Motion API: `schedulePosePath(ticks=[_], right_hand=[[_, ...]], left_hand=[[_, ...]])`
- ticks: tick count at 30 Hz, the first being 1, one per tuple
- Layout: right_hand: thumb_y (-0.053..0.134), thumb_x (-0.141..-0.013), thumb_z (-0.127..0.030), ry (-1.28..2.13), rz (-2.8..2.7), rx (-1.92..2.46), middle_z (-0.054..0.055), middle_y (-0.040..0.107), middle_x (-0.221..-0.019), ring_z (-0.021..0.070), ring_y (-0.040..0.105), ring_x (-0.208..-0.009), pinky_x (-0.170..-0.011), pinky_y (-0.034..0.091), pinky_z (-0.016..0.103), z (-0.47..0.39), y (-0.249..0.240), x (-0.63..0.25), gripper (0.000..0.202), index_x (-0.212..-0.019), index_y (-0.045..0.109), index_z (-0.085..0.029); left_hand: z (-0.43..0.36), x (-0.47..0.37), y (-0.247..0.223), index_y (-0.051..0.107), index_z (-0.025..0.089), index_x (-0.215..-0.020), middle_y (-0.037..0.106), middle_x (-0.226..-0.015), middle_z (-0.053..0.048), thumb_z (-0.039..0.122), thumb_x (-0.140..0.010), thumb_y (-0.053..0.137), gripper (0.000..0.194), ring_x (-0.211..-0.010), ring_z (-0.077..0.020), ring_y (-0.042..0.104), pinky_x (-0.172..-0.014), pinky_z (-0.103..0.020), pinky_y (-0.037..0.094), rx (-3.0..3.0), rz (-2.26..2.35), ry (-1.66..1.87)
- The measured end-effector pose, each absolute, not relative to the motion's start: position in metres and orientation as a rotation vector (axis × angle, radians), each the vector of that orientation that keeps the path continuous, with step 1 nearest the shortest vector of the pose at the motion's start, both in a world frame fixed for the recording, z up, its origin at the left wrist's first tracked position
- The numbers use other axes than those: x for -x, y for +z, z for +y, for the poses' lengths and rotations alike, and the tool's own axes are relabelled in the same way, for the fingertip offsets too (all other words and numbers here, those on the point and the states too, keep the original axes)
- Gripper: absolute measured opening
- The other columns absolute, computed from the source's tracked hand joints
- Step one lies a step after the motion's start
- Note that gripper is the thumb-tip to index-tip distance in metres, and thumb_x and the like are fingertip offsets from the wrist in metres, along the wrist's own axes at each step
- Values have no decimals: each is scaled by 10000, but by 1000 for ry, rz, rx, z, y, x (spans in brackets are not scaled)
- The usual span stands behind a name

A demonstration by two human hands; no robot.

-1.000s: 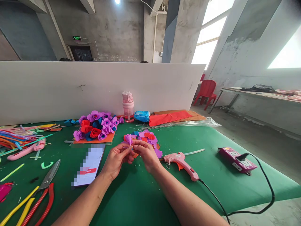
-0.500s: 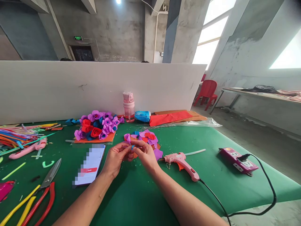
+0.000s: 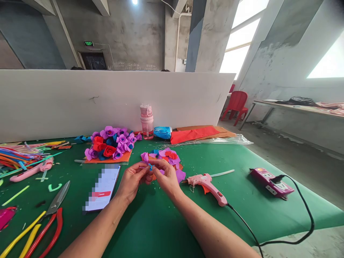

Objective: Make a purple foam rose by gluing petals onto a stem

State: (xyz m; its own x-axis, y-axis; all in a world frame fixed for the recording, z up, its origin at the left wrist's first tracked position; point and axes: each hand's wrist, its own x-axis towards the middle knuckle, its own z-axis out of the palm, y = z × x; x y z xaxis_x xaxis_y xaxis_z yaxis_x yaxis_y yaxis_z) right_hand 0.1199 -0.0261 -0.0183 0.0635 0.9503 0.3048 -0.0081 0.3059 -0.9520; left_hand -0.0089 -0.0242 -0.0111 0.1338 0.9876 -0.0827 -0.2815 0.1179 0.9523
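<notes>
My left hand (image 3: 134, 176) and my right hand (image 3: 166, 175) meet over the middle of the green table, fingertips pinched together on a small blue piece (image 3: 151, 167). Most of that piece is hidden by the fingers. Just behind the hands lies a pile of purple, red and blue petals (image 3: 172, 157). A pink glue gun (image 3: 211, 185) rests to the right of my right hand, its nozzle towards the petals. To the left of my left hand is a phone (image 3: 103, 190).
Purple, red and blue flowers (image 3: 110, 143) stand at the back left, near a pink bottle (image 3: 147, 122). Scissors (image 3: 55, 206) and colourful strips (image 3: 18, 157) lie at the left. A purple power box (image 3: 271, 182) with a black cable is at the right.
The fingertips have shifted very slightly around the blue piece, which now shows a little differently. Otherwise the objects on the table look the same.
</notes>
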Motion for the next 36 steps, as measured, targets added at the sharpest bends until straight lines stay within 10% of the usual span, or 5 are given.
schedulePosePath(ticks=[9,36], right_hand=[[682,-665,-346,1148,-1196,1019,28,655,-702,171,592,-642,-587,470,283,-21,-19,-123,221,-802,660,-174],[665,-700,-409,1292,-1183,919,18,651,-683,154,598,-614,-605,475,279,-26,-4,-125,275,-831,652,-167]], left_hand=[[-26,7,-12,658,149,-740,651,-591,-7,315,-639,788,234,-507,-109,569,-488,-221,450,-1009,899,1143],[-27,8,-8,614,159,-799,674,-614,-1,287,-643,787,266,-506,-107,585,-504,-223,471,-1017,846,1158]])
